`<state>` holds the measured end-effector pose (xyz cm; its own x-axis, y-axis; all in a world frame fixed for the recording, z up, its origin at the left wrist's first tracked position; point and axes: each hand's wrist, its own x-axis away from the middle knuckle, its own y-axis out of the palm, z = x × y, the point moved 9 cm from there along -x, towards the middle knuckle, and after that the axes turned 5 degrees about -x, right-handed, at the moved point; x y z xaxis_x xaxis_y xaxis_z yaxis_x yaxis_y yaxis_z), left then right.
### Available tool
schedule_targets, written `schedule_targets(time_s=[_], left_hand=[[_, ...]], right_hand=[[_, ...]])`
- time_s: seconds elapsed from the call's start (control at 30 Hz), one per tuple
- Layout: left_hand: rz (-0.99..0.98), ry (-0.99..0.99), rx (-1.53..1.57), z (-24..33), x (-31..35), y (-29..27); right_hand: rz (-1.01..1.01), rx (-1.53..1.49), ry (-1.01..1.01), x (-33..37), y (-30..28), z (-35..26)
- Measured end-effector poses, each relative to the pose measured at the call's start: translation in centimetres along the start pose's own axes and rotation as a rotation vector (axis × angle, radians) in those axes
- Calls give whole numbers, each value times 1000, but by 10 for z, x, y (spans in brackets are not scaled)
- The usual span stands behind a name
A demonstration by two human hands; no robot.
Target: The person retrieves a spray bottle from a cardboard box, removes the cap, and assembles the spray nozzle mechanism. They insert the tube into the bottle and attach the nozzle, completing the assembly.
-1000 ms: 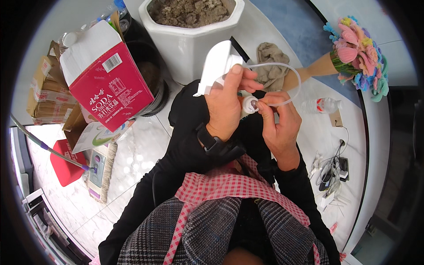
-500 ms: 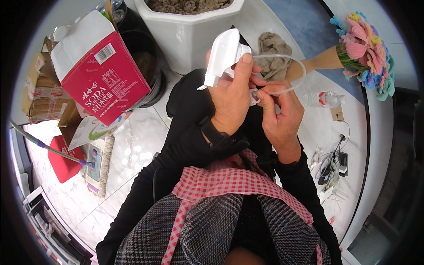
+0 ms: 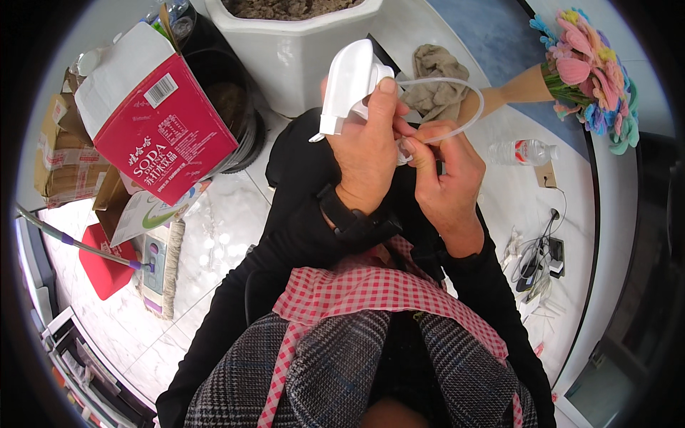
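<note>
In my left hand (image 3: pixel 365 162) is a white trigger spray head (image 3: pixel 348 82), its nozzle tilted down to the left and my fingers closed round its body. From its right side a clear flexible tube (image 3: pixel 480 102) arches out and curls back to my right hand (image 3: pixel 451 187). The fingertips of that hand pinch together beside the left thumb's base, at a small clear piece (image 3: pixel 404 151) by the tube's end. Fingers partly cover this piece, so its exact shape cannot be made out. Both hands nearly touch, above my dark-clothed lap.
Ahead stands a white planter (image 3: pixel 285 57) with soil. To the left are a red carton (image 3: pixel 164 128), a black bin (image 3: pixel 246 139) and a mop (image 3: pixel 153 267). On the right lie a grey-brown cloth (image 3: pixel 435 68), a wrapped bouquet (image 3: pixel 585 78), a clear bottle (image 3: pixel 524 152) and cables (image 3: pixel 535 264).
My hands, the spray head and the tube sit slightly further left in the view, and the surroundings have shifted slightly too. The grip of both hands looks the same.
</note>
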<state>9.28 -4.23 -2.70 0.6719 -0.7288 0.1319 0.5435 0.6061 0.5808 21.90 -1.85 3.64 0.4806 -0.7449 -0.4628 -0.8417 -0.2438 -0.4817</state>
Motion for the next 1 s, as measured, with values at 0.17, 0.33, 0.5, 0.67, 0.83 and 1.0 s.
schedule_targets(time_s=[0.17,0.33,0.5,0.67,0.83,1.0], left_hand=[[1,12,8,-2,-1,-1],[12,12,-19,-5,-2,-2],[-5,-36,25,-8,-5,-2],[-17,-46,31,-11,-5,-3],[-42,-71,-12,-20,-7,-7],[-83,16,-45,-18,-4,-4]], right_hand=[[10,-14,8,1,1,1],[17,-1,-10,2,0,2],[43,-299,183,10,-4,24],[20,-416,239,10,-4,24],[23,-303,173,11,-3,17],[-6,-28,-30,11,0,0]])
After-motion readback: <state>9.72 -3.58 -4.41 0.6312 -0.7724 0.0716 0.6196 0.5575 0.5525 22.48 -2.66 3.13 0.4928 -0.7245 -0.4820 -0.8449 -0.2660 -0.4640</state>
